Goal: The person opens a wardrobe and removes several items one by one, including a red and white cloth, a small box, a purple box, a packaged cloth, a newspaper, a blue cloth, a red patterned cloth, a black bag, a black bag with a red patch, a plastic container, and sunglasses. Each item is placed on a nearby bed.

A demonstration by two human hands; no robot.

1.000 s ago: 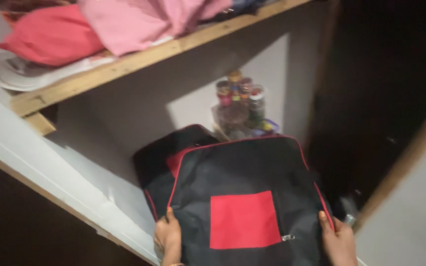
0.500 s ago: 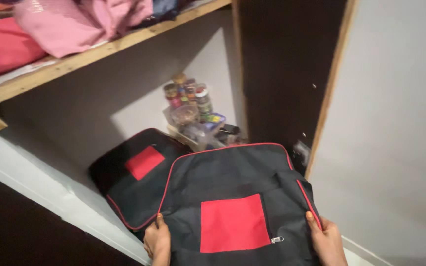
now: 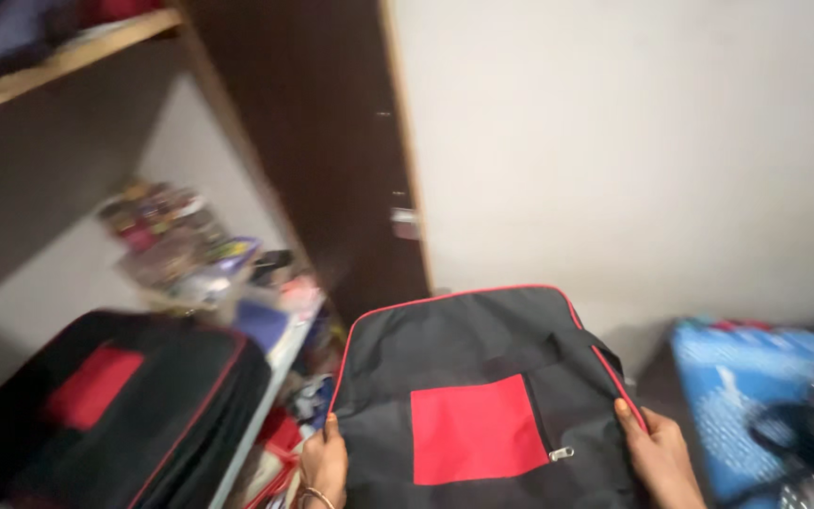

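Black bag (image 3: 482,396) with red patch is gripped at its edges by left hand (image 3: 324,462) and right hand (image 3: 659,457), fingers curled.

left hand (image 3: 324,462): closed, thumb laid on top | right hand (image 3: 659,458): closed, thumb extended upward

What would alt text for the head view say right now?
Both hands, left hand and right hand, grip the sides of a black bag with a red patch, held in front of a pale wall. A second matching bag sits in the open cupboard at left, near blurred jars.
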